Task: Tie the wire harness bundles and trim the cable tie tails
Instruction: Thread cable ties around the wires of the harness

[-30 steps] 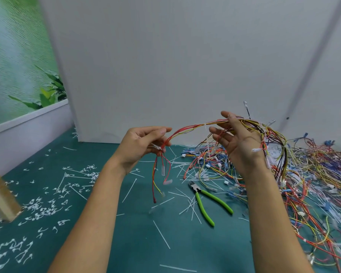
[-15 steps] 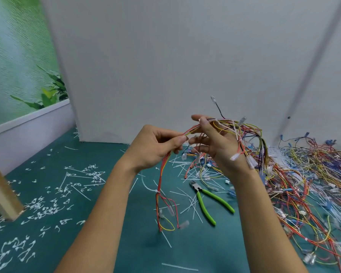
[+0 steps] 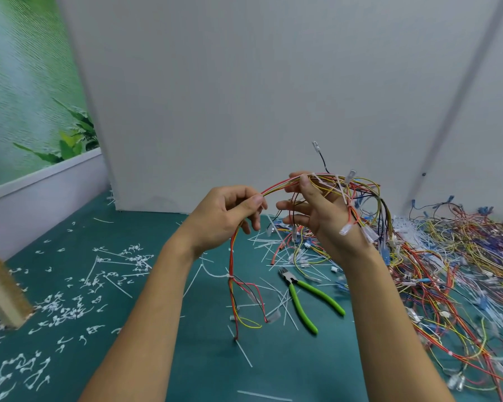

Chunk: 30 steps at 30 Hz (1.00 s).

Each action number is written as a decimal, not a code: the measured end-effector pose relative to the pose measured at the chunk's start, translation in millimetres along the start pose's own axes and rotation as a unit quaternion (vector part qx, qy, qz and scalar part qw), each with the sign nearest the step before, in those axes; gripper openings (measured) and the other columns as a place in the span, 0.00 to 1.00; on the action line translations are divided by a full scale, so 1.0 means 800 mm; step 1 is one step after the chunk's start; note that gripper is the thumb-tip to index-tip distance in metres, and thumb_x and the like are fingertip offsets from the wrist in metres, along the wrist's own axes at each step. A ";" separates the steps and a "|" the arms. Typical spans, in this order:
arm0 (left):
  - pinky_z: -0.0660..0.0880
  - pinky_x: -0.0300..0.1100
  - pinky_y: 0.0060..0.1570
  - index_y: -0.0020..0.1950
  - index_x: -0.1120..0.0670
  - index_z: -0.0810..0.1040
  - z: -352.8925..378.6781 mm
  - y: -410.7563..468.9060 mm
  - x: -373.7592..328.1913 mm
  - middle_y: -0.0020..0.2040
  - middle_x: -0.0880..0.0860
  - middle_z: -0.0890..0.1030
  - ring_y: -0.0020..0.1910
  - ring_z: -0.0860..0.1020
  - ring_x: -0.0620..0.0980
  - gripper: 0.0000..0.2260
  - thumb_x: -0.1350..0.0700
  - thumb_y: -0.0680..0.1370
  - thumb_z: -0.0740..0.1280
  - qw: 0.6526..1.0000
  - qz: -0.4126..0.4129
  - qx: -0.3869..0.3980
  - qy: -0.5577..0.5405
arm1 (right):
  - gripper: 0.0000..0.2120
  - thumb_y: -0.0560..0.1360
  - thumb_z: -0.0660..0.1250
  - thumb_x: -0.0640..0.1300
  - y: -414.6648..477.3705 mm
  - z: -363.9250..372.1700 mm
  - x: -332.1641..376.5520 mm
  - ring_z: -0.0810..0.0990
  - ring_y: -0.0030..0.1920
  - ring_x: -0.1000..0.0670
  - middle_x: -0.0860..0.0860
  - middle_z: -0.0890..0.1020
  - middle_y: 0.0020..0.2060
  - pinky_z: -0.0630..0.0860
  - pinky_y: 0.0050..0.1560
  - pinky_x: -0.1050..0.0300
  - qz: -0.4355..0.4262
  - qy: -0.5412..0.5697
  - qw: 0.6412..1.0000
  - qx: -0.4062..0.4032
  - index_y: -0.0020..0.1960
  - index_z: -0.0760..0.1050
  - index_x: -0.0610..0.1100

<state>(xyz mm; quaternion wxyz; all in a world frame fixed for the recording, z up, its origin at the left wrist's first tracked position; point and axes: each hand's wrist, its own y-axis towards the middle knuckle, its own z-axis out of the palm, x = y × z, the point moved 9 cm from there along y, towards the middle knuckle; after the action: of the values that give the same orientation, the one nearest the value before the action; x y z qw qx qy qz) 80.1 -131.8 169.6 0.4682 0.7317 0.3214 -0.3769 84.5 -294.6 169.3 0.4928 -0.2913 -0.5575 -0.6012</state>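
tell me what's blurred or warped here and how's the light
Head view: wide-angle warp bends the grey wall seam; the pile of coloured wires smears near the right edge; left hand, right hand, red-and-yellow wire harness and green-handled cutters are sharp; light soft, shadows faint.

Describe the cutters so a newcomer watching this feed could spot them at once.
Start at the teal table mat and find the big tangle of coloured wires on its right. Just left of that tangle lie the side cutters, the only thing with thick bright-green handles among thin white cable-tie offcuts.
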 end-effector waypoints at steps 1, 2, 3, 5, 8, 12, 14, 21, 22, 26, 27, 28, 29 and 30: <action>0.78 0.47 0.40 0.46 0.55 0.82 0.000 0.000 0.000 0.36 0.51 0.80 0.38 0.81 0.52 0.10 0.54 0.82 0.64 1.000 0.001 -0.002 0.004 | 0.15 0.75 0.67 0.53 0.000 -0.001 0.000 0.87 0.44 0.46 0.51 0.83 0.44 0.82 0.39 0.54 -0.001 0.003 1.000 0.001 0.57 0.80 0.45; 0.78 0.47 0.40 0.47 0.54 0.83 0.000 0.000 0.000 0.36 0.51 0.80 0.38 0.81 0.52 0.10 0.53 0.82 0.64 1.000 0.001 -0.005 0.007 | 0.15 0.76 0.67 0.52 0.000 -0.002 0.000 0.86 0.44 0.46 0.51 0.83 0.44 0.82 0.39 0.55 -0.003 0.004 1.000 0.002 0.57 0.80 0.45; 0.78 0.47 0.41 0.48 0.54 0.84 0.000 0.000 0.000 0.36 0.51 0.79 0.38 0.81 0.51 0.11 0.53 0.83 0.63 1.000 0.000 -0.006 0.004 | 0.15 0.76 0.67 0.52 0.001 -0.003 0.001 0.86 0.44 0.46 0.51 0.83 0.44 0.82 0.38 0.55 -0.004 0.004 1.000 0.004 0.57 0.80 0.45; 0.79 0.44 0.41 0.49 0.54 0.85 0.000 0.000 0.002 0.37 0.52 0.79 0.36 0.80 0.51 0.14 0.54 0.85 0.61 1.000 -0.017 -0.007 -0.023 | 0.15 0.76 0.67 0.52 0.001 -0.006 0.001 0.86 0.45 0.46 0.51 0.83 0.43 0.82 0.38 0.56 -0.006 0.003 1.000 0.006 0.58 0.80 0.45; 0.77 0.48 0.43 0.51 0.58 0.85 -0.001 -0.002 0.007 0.39 0.53 0.80 0.34 0.79 0.52 0.13 0.56 0.85 0.61 0.997 -0.047 -0.005 -0.056 | 0.15 0.77 0.67 0.52 0.001 -0.009 0.002 0.86 0.45 0.45 0.51 0.83 0.42 0.82 0.38 0.56 -0.010 0.004 1.000 0.005 0.59 0.80 0.45; 0.71 0.57 0.46 0.50 0.61 0.84 -0.003 -0.003 0.007 0.38 0.54 0.81 0.32 0.80 0.52 0.09 0.58 0.82 0.66 0.998 -0.050 -0.019 -0.043 | 0.16 0.77 0.66 0.52 0.002 -0.009 0.003 0.86 0.45 0.44 0.51 0.83 0.42 0.82 0.39 0.55 -0.013 0.009 1.000 0.010 0.62 0.79 0.46; 0.70 0.57 0.45 0.49 0.61 0.83 -0.002 -0.002 0.004 0.37 0.53 0.81 0.31 0.79 0.52 0.08 0.57 0.81 0.67 0.998 -0.048 -0.026 -0.044 | 0.16 0.79 0.65 0.52 0.002 -0.008 0.004 0.86 0.45 0.44 0.49 0.83 0.43 0.82 0.40 0.55 -0.015 0.007 1.000 0.012 0.62 0.79 0.46; 0.75 0.46 0.39 0.48 0.60 0.83 -0.001 0.001 0.006 0.36 0.52 0.80 0.29 0.77 0.51 0.07 0.59 0.82 0.66 0.997 -0.048 -0.046 -0.040 | 0.16 0.79 0.71 0.52 0.002 -0.001 -0.004 0.88 0.44 0.42 0.47 0.86 0.45 0.83 0.38 0.56 -0.002 -0.002 0.999 0.045 0.64 0.79 0.49; 0.76 0.42 0.36 0.48 0.60 0.82 0.000 0.001 0.006 0.36 0.52 0.80 0.29 0.77 0.51 0.07 0.59 0.82 0.66 0.997 -0.047 -0.050 -0.038 | 0.16 0.78 0.73 0.49 0.002 0.001 -0.006 0.88 0.43 0.42 0.47 0.86 0.45 0.82 0.38 0.56 -0.004 -0.012 0.998 0.056 0.65 0.79 0.49; 0.76 0.39 0.35 0.49 0.60 0.82 0.001 0.005 0.009 0.36 0.53 0.79 0.29 0.77 0.51 0.07 0.59 0.82 0.67 0.997 -0.047 -0.064 -0.015 | 0.22 0.70 0.80 0.39 0.003 0.004 -0.011 0.85 0.37 0.43 0.46 0.85 0.41 0.79 0.33 0.58 -0.022 -0.053 0.995 0.085 0.62 0.82 0.51; 0.76 0.40 0.35 0.49 0.60 0.82 0.001 0.005 0.009 0.36 0.53 0.79 0.29 0.77 0.51 0.07 0.58 0.82 0.67 0.997 -0.044 -0.064 -0.009 | 0.22 0.69 0.80 0.38 0.003 0.003 -0.012 0.85 0.36 0.44 0.46 0.85 0.41 0.78 0.33 0.59 -0.026 -0.059 0.994 0.084 0.60 0.82 0.51; 0.76 0.40 0.36 0.49 0.58 0.82 0.001 0.005 0.009 0.36 0.53 0.79 0.30 0.77 0.51 0.07 0.57 0.82 0.67 0.997 -0.040 -0.064 -0.001 | 0.21 0.68 0.81 0.38 0.004 0.002 -0.012 0.84 0.35 0.45 0.45 0.86 0.42 0.77 0.33 0.59 -0.027 -0.065 0.994 0.080 0.58 0.83 0.50; 0.76 0.41 0.36 0.49 0.57 0.83 0.002 0.005 0.008 0.35 0.52 0.79 0.30 0.77 0.50 0.07 0.55 0.82 0.68 0.997 -0.035 -0.064 0.008 | 0.19 0.68 0.81 0.38 0.005 0.000 -0.013 0.84 0.35 0.46 0.45 0.86 0.42 0.77 0.33 0.59 -0.026 -0.071 0.994 0.074 0.56 0.84 0.49; 0.76 0.40 0.36 0.48 0.55 0.83 0.002 0.005 0.007 0.34 0.51 0.79 0.30 0.77 0.50 0.06 0.54 0.81 0.68 0.997 -0.029 -0.063 0.019 | 0.16 0.68 0.81 0.38 0.005 -0.001 -0.014 0.84 0.35 0.46 0.45 0.86 0.42 0.77 0.33 0.59 -0.026 -0.077 0.994 0.072 0.53 0.84 0.49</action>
<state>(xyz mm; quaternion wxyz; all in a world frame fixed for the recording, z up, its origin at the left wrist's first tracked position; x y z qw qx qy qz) 85.7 -134.0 165.9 0.4960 0.6979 0.3749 -0.3554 92.3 -291.9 160.3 0.4522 -0.2863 -0.6430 -0.5478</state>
